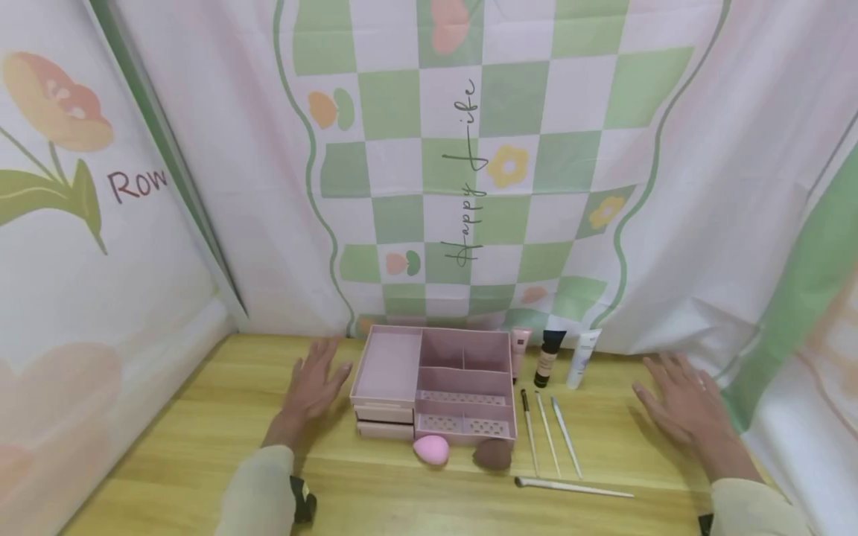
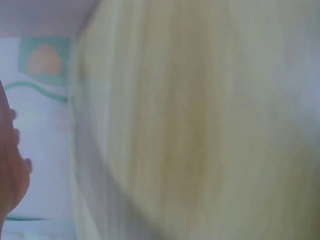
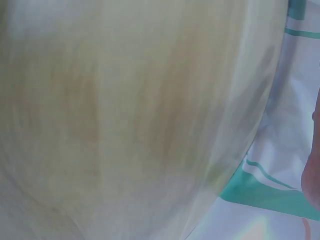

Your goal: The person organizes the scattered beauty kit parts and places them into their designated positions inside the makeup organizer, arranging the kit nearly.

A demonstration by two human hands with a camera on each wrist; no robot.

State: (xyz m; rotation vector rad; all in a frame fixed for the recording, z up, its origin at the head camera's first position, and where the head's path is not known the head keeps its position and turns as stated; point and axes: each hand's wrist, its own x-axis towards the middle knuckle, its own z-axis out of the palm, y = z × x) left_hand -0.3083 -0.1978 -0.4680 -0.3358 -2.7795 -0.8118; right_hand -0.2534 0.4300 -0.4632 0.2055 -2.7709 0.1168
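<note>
My left hand [image 1: 315, 383], fingers spread, is just left of a pink organizer box [image 1: 389, 365] and holds nothing. Far to the right, my right hand [image 1: 684, 398] is also spread and holds nothing. The box has a flat lidded side over small drawers and several open compartments. In front of it lie a pink makeup sponge [image 1: 432, 450] and a brown one [image 1: 492, 455]. Beside its right wall are a pink tube [image 1: 519, 350], a black-capped foundation tube [image 1: 550, 359] and a white tube [image 1: 583, 359]. Both wrist views catch only an edge of each hand.
Three slim makeup brushes [image 1: 548, 435] lie side by side right of the box. A longer white-handled brush [image 1: 573, 487] lies crosswise nearer the front. The wooden table [image 1: 402, 506] meets a checked curtain [image 1: 469, 186] at the back, with more curtain at both sides.
</note>
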